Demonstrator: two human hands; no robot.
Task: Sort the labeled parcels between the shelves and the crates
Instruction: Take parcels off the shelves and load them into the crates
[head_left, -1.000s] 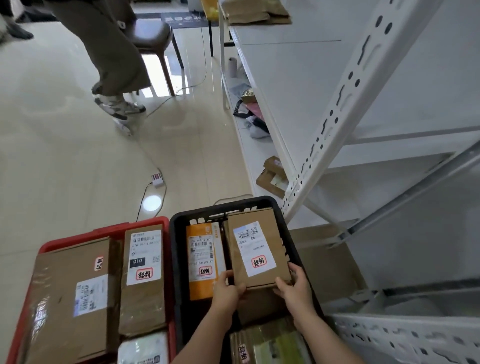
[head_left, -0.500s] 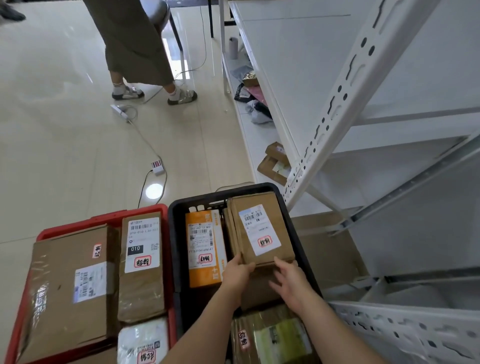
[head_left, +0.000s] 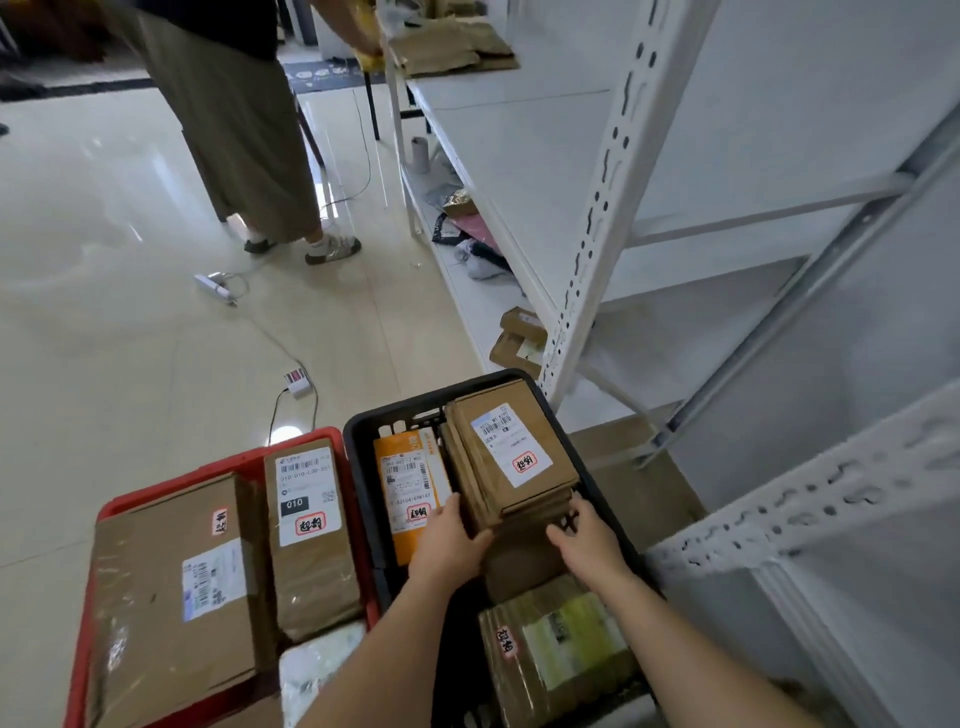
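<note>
Since a second ago the brown parcel (head_left: 511, 452) has sunk lower into the black crate (head_left: 363, 431), both hands, left (head_left: 451, 540) and right (head_left: 587, 535), gripping its near edge, while the white shelves (head_left: 519, 156) beside the crate remain mostly unfilled.

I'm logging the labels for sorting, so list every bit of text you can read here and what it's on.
"010" and "010-010-L30-551": white label on the tall brown parcel in the red crate.
"531041696147", partly: label on the orange parcel in the black crate.
Red-framed handwritten stickers on most parcels: characters not surely readable.
Label on the brown box between both hands, and the big carton: too small.
</note>
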